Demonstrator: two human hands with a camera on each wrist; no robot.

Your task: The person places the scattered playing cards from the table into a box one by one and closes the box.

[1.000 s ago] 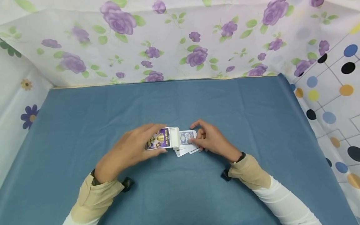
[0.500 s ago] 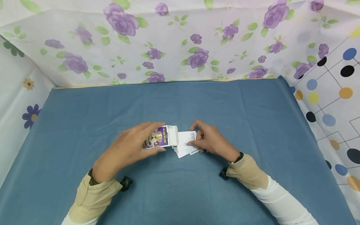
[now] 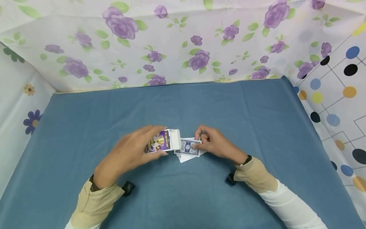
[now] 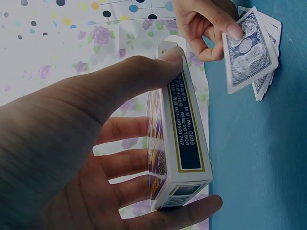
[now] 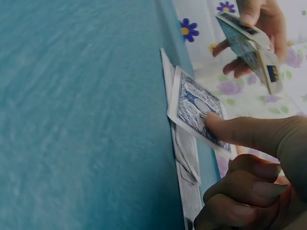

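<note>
My left hand (image 3: 128, 149) grips a purple and white playing-card box (image 3: 160, 141) between thumb and fingers, just above the cloth, its white open end turned to the right. In the left wrist view the thumb lies on the dark printed side of the box (image 4: 184, 124). Right of it, my right hand (image 3: 214, 143) pinches a blue-backed playing card (image 3: 187, 147) by its right side. This card is tilted over a loose, spread pile of playing cards (image 3: 184, 158) on the cloth, as the right wrist view shows. Whether cards are inside the box cannot be seen.
A blue cloth (image 3: 177, 190) covers the table. Behind it hangs a white sheet with purple flowers (image 3: 171, 41), and a dotted sheet (image 3: 340, 108) hangs on the right. A dark wrist device (image 3: 128, 188) is on each forearm.
The card under my right thumb looked pale half a second ago and now shows its blue back, a little lower and nearer the box. My left hand keeps its grip on the box.
</note>
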